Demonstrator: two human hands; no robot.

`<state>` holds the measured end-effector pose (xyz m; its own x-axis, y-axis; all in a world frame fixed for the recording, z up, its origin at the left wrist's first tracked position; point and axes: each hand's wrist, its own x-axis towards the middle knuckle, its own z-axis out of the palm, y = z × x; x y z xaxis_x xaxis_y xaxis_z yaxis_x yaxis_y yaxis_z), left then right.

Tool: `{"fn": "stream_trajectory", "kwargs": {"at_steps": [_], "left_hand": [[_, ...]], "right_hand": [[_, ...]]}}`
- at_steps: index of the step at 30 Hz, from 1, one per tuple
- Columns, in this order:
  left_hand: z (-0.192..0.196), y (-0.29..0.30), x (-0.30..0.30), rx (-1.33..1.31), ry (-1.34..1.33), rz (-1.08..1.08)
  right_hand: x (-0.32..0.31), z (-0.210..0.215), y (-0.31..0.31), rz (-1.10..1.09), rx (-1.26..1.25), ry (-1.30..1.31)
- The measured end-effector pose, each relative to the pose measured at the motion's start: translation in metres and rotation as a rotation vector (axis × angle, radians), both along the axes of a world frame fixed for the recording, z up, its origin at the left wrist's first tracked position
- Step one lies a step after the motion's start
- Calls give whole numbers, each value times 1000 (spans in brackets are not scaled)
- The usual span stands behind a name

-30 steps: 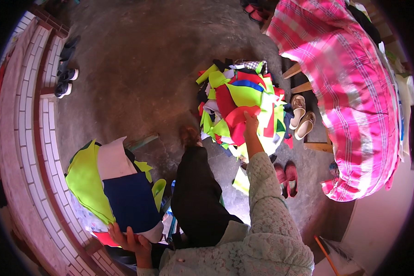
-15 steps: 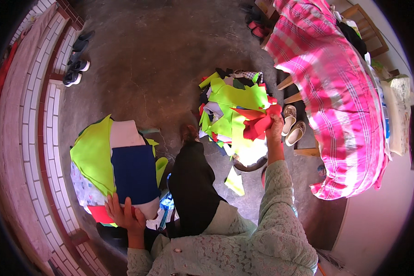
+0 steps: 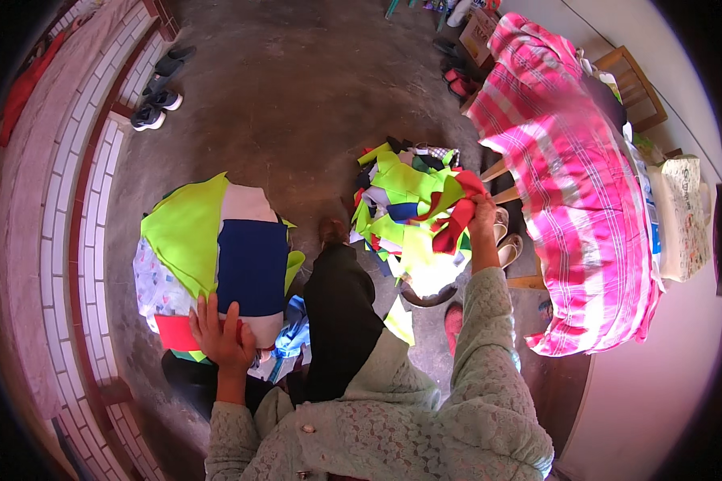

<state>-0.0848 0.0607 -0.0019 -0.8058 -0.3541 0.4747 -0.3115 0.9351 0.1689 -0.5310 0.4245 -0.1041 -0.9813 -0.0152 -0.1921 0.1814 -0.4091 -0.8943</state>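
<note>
The right hand [image 3: 481,212] has lifted the red cloth strip [image 3: 456,224] higher, fingers pinching its top; it looks soft and light. The left hand [image 3: 221,337] lies spread on the flat cloth stack [image 3: 249,264].

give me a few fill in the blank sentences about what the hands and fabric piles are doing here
1. The right hand grips a strip of cloth coloured ____.
2. The left hand lies flat on a stack whose top piece is dark ____.
3. The scrap pile lies beside a big bundle checked in white and ____.
4. By the tiled ledge stand pairs of ____.

Missing words: red; blue; pink; shoes
</note>
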Motion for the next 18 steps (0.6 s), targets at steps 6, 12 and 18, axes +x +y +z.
{"fn": "stream_trajectory", "kwargs": {"at_steps": [6, 12, 18], "left_hand": [[2, 2, 1, 25, 32, -3], [9, 3, 1, 81, 31, 5], [25, 0, 5, 230, 47, -47]], "right_hand": [[3, 60, -3, 171, -214, 24], [45, 147, -42, 312, -317, 37], [98, 206, -87, 492, -363, -33]]}}
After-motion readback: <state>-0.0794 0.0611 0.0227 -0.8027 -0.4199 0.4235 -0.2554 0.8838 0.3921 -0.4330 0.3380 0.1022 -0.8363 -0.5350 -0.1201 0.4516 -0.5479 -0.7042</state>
